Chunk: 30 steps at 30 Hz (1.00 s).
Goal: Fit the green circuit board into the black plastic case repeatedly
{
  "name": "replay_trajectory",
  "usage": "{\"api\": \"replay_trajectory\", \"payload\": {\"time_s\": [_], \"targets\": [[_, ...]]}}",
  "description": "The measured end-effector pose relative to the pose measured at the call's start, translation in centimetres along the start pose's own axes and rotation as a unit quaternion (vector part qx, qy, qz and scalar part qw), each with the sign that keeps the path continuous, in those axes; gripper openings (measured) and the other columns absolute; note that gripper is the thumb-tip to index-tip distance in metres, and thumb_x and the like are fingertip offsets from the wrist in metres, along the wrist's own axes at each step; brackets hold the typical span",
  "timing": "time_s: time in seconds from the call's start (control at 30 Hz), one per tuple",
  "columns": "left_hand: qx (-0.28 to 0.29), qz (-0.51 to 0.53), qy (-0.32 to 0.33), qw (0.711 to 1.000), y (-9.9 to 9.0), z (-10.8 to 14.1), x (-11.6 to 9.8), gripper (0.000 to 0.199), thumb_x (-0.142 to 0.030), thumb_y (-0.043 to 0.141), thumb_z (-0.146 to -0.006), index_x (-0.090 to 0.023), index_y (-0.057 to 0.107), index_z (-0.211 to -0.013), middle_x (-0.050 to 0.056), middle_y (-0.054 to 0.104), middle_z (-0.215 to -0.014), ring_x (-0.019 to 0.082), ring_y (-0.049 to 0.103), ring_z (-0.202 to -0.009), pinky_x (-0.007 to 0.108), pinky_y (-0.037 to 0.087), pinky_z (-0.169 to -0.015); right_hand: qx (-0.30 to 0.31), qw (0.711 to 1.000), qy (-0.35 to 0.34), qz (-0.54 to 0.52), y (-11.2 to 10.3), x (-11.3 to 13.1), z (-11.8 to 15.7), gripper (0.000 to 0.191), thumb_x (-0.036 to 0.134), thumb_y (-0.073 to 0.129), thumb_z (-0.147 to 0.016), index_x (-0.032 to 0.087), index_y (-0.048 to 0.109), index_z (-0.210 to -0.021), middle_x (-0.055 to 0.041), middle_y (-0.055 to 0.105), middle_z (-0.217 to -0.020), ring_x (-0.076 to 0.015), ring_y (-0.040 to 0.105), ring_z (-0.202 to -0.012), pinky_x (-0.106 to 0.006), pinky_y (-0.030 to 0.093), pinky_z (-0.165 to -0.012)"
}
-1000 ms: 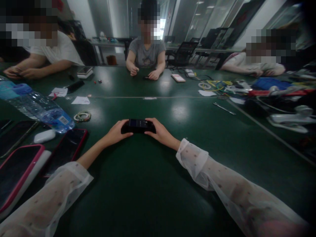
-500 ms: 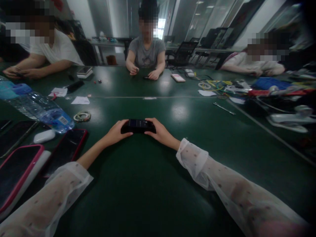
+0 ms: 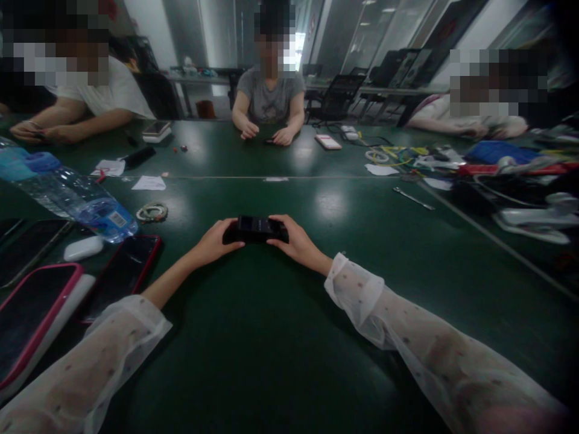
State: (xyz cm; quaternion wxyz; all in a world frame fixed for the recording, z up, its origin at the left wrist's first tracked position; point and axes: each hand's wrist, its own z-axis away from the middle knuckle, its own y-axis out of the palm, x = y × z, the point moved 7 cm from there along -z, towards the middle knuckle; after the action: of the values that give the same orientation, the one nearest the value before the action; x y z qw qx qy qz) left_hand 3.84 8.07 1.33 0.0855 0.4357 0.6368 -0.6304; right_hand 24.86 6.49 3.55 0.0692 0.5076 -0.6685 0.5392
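Observation:
A small black device (image 3: 257, 229) with a dark, screen-like face is held between my two hands over the green table (image 3: 253, 337). My left hand (image 3: 215, 242) grips its left end, thumb on the near side and fingers at the far side. Its right end is in my right hand (image 3: 295, 239), gripped the same way. Both hands are closed on it. Whether the device touches the tabletop is hard to tell.
At left are water bottles (image 3: 97, 208), a red-edged phone (image 3: 120, 277), a pink-edged phone (image 3: 34, 313), a white case (image 3: 84, 248) and bracelets (image 3: 152, 212). A wrench (image 3: 413, 198) and cables (image 3: 398, 155) lie right. Three people sit across the table.
The view has shifted very slightly. Both hands keep their hold, and the device's face looks a little different in tilt. The person opposite has lowered one hand slightly.

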Motion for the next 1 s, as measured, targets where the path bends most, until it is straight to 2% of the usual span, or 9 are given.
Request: {"api": "replay_trajectory", "payload": {"time_s": [0.17,0.3,0.4,0.57,0.77,1.0], "targets": [[-0.002,0.015,-0.003,1.000,0.0,0.0,0.2,0.060,-0.043,0.067,-0.081,-0.023,0.044,-0.133,0.012,0.054,-0.129,0.030,0.051,-0.121,0.049,0.043,-0.100,-0.015,1.000,0.004,0.006,-0.4,0.4,0.0,0.054,0.023,0.067,-0.082,0.025,0.041,-0.130,-0.0087,0.055,-0.123,-0.0258,0.057,-0.114,-0.050,0.049,-0.098],[-0.012,0.025,-0.002,1.000,0.2,-0.1,0.6,0.060,-0.041,0.068,-0.081,-0.020,0.045,-0.132,0.013,0.055,-0.126,0.028,0.054,-0.116,0.048,0.044,-0.098,-0.038,0.999,0.004,-0.005,-0.7,0.6,0.0,0.054,0.024,0.066,-0.083,0.026,0.041,-0.131,-0.0088,0.053,-0.127,-0.0265,0.055,-0.118,-0.050,0.048,-0.100],[-0.012,0.019,0.006,1.000,0.3,-0.2,0.6,0.058,-0.041,0.066,-0.082,-0.018,0.046,-0.131,0.013,0.056,-0.125,0.028,0.055,-0.115,0.047,0.046,-0.095,-0.071,0.997,0.006,-0.013,-1.1,0.6,0.1,0.053,0.028,0.065,-0.084,0.027,0.041,-0.131,-0.0091,0.052,-0.128,-0.0261,0.055,-0.118,-0.048,0.048,-0.101],[-0.008,0.011,0.016,1.000,0.1,-0.1,0.2,0.056,-0.039,0.065,-0.083,-0.022,0.045,-0.133,0.011,0.056,-0.127,0.028,0.053,-0.116,0.046,0.048,-0.091,-0.149,0.989,0.012,-0.008,-2.2,0.5,0.4,0.052,0.031,0.062,-0.086,0.027,0.039,-0.132,-0.0092,0.051,-0.127,-0.0256,0.053,-0.119,-0.044,0.050,-0.099],[0.002,0.017,0.007,1.000,0.1,0.0,0.2,0.056,-0.039,0.065,-0.083,-0.024,0.046,-0.133,0.010,0.055,-0.127,0.028,0.053,-0.116,0.047,0.047,-0.092,-0.223,0.973,0.056,0.022,-3.2,-0.7,0.8,0.054,0.033,0.060,-0.086,0.026,0.035,-0.133,-0.0109,0.049,-0.129,-0.0269,0.053,-0.119,-0.048,0.047,-0.103],[0.012,0.020,-0.003,1.000,-0.1,0.1,-0.1,0.055,-0.040,0.064,-0.084,-0.025,0.046,-0.133,0.010,0.054,-0.129,0.030,0.052,-0.117,0.049,0.048,-0.091,-0.241,0.966,0.094,0.024,-3.3,-2.6,0.8,0.050,0.027,0.061,-0.084,0.022,0.038,-0.127,-0.0124,0.051,-0.123,-0.0271,0.055,-0.113,-0.049,0.048,-0.100]]}}
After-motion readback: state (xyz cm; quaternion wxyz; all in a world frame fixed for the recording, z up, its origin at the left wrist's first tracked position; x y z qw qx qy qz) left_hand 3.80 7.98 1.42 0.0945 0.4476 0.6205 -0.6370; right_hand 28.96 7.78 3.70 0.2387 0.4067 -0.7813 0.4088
